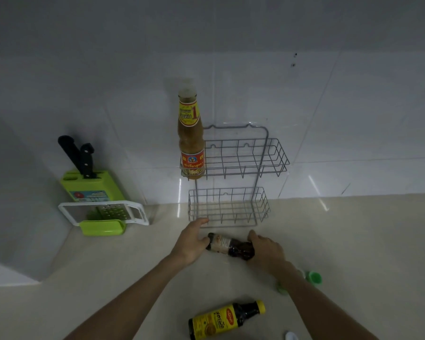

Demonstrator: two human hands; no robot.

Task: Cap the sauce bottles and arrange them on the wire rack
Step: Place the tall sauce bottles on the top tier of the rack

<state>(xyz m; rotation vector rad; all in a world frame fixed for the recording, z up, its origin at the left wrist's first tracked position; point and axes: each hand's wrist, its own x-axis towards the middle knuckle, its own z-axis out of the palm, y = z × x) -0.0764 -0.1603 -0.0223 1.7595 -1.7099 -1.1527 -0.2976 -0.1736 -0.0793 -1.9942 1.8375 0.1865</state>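
Both hands hold one small dark sauce bottle (228,246) just above the beige counter (133,266), directly in front of the lower basket of the wire rack (233,177). The bottle lies nearly horizontal. The left hand (194,241) meets its left end, where the pale label sits; its fingers (203,220) are loosely curled, and the thumb touches the bottle. The right hand (265,249) wraps the dark right end, fingers closed around it. Which end is the neck cannot be told.

The two-tier wire rack stands against the tiled wall. A tall bottle of light brown sauce (190,136) stands upright at the left end of its upper basket.

A dark bottle with a yellow label and yellow cap (225,320) lies on its side on the counter, near the camera. A green cap (314,277) rests on the counter just right of the right forearm.

A green knife block (91,185) with a white-framed grater (103,212) stands in the left corner.
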